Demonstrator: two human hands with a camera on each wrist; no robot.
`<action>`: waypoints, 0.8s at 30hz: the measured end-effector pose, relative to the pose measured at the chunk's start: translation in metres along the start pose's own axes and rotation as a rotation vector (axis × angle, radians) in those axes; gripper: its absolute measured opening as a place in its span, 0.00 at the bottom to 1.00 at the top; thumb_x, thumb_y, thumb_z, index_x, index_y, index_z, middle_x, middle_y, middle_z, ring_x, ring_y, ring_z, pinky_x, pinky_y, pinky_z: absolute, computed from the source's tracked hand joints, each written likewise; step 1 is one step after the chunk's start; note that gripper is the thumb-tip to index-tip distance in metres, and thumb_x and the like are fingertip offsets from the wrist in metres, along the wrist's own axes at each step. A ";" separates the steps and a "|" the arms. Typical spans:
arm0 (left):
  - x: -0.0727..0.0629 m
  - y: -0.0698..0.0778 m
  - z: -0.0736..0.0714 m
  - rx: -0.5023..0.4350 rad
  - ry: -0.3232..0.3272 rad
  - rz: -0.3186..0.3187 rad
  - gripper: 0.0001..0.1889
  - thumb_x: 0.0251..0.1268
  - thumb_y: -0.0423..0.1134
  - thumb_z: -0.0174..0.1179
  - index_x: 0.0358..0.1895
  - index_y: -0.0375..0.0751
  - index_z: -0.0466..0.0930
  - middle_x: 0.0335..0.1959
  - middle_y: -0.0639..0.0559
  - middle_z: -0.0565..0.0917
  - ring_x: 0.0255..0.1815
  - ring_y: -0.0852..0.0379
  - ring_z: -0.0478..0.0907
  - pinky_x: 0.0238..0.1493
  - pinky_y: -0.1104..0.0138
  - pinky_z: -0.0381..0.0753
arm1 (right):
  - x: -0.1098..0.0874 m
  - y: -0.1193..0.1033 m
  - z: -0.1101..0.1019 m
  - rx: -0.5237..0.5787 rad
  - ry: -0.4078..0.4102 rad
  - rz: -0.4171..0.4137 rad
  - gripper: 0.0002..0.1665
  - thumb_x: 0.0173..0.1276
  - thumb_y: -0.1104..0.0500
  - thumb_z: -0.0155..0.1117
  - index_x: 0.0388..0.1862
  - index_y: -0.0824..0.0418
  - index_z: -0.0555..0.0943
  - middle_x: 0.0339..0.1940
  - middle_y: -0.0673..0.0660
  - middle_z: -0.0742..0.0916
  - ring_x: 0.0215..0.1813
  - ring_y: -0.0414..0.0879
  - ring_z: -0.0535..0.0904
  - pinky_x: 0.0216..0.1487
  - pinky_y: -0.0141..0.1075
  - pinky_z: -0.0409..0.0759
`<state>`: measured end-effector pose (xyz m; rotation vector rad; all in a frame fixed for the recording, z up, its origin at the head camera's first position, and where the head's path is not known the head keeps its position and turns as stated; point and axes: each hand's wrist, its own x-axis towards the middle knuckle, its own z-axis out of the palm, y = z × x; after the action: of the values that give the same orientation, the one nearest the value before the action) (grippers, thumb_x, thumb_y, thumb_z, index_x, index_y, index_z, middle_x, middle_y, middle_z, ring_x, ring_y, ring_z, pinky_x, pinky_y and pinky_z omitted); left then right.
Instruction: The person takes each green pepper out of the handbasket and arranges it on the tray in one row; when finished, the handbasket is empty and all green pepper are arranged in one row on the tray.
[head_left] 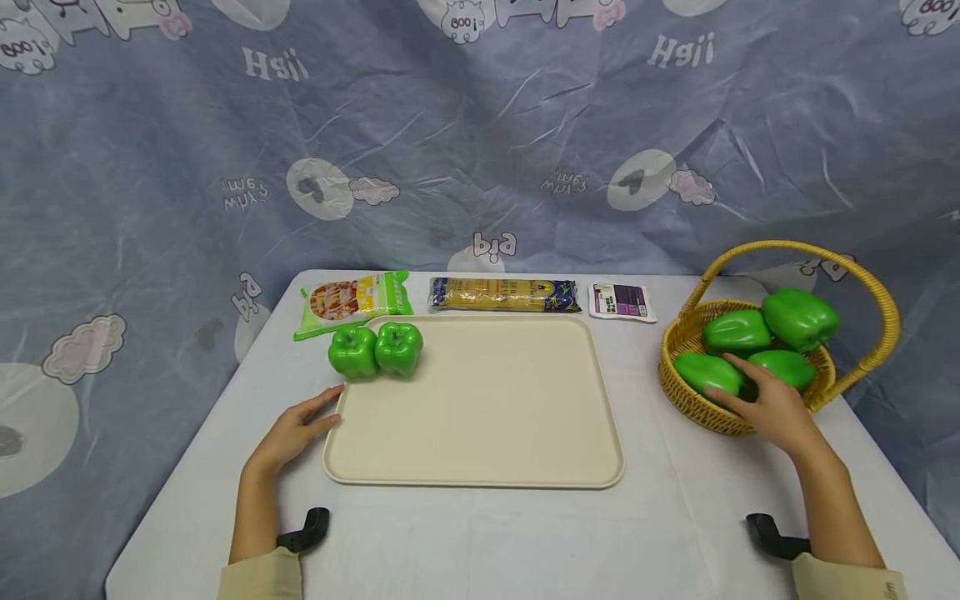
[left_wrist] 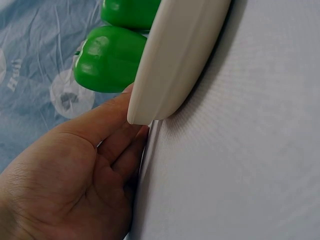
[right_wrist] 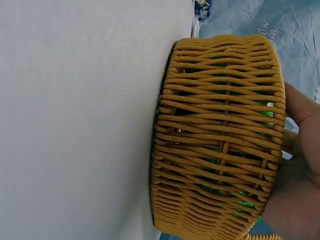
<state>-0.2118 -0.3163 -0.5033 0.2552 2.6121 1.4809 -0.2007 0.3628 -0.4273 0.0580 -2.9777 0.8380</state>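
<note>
Beige sleeves come in at the bottom of my head view, one lower left and one lower right, each with a black bracket beside the wrist. White table spreads between them.

Left of centre, the left hand touches the left edge of the cream tray with its fingers extended; it is released, grasping nothing. My left wrist view shows it at the rim.

Toward the right of the frame, the right hand reaches over the near rim of the yellow basket. Its thumb and forefinger are spread at the front left pepper. I cannot tell whether they grasp it; in my right wrist view the woven wall hides the fingertips.

Three more peppers lie in the basket, and two green ones sit side by side at the tray's upper left corner.

Farther back, from left to right, are a green bag, a long packet and a small purple-and-white packet. Blue-grey cloth with cartoon prints fills the upper frame.
</note>
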 end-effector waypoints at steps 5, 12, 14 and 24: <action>0.001 -0.001 0.000 0.004 0.005 -0.002 0.30 0.62 0.46 0.59 0.67 0.44 0.65 0.69 0.44 0.61 0.71 0.42 0.49 0.68 0.46 0.45 | 0.001 0.002 -0.005 -0.005 -0.063 0.011 0.52 0.61 0.39 0.60 0.72 0.66 0.51 0.62 0.83 0.59 0.59 0.80 0.55 0.50 0.70 0.58; 0.001 -0.003 0.002 0.000 0.004 -0.012 0.30 0.62 0.48 0.59 0.67 0.45 0.65 0.69 0.44 0.60 0.71 0.42 0.49 0.68 0.46 0.45 | 0.002 0.004 -0.007 -0.012 -0.082 0.023 0.52 0.62 0.39 0.60 0.72 0.66 0.50 0.60 0.85 0.61 0.56 0.80 0.58 0.47 0.69 0.61; 0.001 -0.002 0.002 -0.010 0.003 -0.014 0.30 0.62 0.48 0.59 0.67 0.45 0.65 0.69 0.44 0.60 0.71 0.42 0.48 0.68 0.46 0.45 | 0.002 0.004 -0.006 -0.015 -0.055 0.019 0.51 0.61 0.40 0.61 0.72 0.66 0.52 0.59 0.85 0.62 0.55 0.80 0.59 0.46 0.69 0.61; 0.001 -0.002 0.001 0.007 0.009 -0.007 0.30 0.62 0.47 0.59 0.67 0.43 0.65 0.69 0.43 0.61 0.71 0.42 0.49 0.68 0.46 0.45 | -0.001 0.003 0.001 0.099 0.155 0.044 0.50 0.57 0.43 0.67 0.72 0.59 0.55 0.65 0.77 0.60 0.60 0.78 0.57 0.49 0.71 0.58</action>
<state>-0.2124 -0.3159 -0.5058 0.2410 2.6227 1.4749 -0.1997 0.3655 -0.4296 -0.0653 -2.8022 0.9482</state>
